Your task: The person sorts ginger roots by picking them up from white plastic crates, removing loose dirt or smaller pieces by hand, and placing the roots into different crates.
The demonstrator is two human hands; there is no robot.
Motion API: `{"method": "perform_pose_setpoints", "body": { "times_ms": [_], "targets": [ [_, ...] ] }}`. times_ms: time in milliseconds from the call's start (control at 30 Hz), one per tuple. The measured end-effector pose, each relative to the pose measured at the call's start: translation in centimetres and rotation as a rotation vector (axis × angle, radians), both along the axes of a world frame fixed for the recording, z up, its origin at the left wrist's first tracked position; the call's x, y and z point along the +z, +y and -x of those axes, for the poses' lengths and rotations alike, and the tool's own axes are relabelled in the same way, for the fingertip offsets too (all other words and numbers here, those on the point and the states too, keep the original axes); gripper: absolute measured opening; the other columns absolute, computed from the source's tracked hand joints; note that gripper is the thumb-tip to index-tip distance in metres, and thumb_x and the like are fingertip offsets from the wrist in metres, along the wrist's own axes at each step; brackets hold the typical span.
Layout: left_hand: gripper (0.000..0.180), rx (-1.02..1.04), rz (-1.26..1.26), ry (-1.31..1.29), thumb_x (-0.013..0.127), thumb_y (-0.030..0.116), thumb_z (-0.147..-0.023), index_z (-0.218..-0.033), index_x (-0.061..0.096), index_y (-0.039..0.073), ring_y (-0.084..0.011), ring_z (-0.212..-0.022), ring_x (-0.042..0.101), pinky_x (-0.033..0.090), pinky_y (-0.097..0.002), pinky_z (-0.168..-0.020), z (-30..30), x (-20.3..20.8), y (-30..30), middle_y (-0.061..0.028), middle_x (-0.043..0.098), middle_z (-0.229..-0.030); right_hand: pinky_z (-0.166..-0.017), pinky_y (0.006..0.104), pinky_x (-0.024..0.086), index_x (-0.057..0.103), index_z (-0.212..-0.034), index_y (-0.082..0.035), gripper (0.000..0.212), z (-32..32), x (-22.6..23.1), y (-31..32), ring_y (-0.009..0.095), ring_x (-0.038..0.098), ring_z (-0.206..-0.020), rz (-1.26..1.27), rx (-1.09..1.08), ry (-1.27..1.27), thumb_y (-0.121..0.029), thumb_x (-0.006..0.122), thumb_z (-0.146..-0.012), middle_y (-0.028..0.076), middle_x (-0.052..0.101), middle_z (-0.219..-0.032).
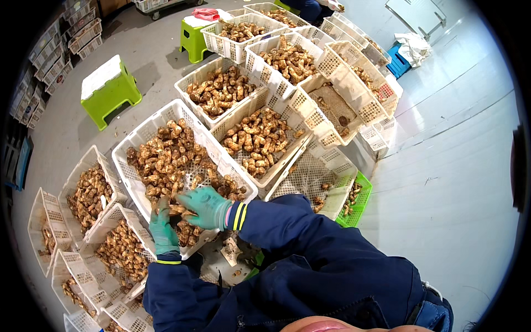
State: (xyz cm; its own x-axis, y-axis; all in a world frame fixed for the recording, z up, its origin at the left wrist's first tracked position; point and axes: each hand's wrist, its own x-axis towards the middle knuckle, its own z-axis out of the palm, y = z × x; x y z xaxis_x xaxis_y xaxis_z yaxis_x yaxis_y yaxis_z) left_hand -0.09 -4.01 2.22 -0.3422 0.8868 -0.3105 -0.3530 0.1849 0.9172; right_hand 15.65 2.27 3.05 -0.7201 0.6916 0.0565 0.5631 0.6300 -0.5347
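Both my hands wear green gloves and work at the near end of a large white plastic crate (124,160) heaped with brown, stubby mushrooms (171,149). My right hand (206,207) reaches in from the right, its fingers closed on a mushroom (177,209) just above the heap. At the crate's near left corner, my left hand (163,228) has its fingers up against the same mushroom, closed about its left end. The fingertips of the left hand are soiled and slightly blurred. More mushrooms lie below and beside both hands.
White crates of mushrooms (257,135) stand at the right and beyond; smaller filled crates (123,249) crowd the left. A nearly bare crate (310,177) overlaps a green crate (354,202). Green stools (113,94) stand on the far floor. Another person (310,10) sits at the back.
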Motion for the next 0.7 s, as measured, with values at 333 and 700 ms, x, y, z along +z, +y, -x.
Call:
{"method": "perform_pose_setpoints", "body": {
  "times_ms": [333, 700],
  "targets": [
    [0.044, -0.090, -0.187, 0.291, 0.040, 0.033, -0.095, -0.125, 0.050, 0.001, -0.0196, -0.108, 0.051, 0.039, -0.0311, -0.094, 1.3, -2.4, 0.1, -0.0102, 0.056, -0.116, -0.074, 0.0396, 0.047, 0.057, -0.101, -0.009, 0.031, 0.2, 1.3, 1.2, 0.029, 0.061, -0.082, 0.479, -0.026, -0.058, -0.031, 0.054, -0.080, 0.013, 0.063, -0.087],
    [0.037, -0.148, -0.111, 0.145, 0.044, 0.022, -0.094, -0.124, 0.049, 0.000, -0.0199, -0.110, 0.052, 0.038, -0.0324, -0.097, -0.4, -0.3, 0.2, -0.0132, 0.059, -0.114, -0.076, 0.0402, 0.045, 0.054, -0.109, -0.006, 0.040, -0.1, -0.6, 0.5, 0.032, 0.058, -0.085, 0.397, 0.000, -0.053, -0.033, 0.057, -0.081, 0.016, 0.059, -0.090]
  ]
}}
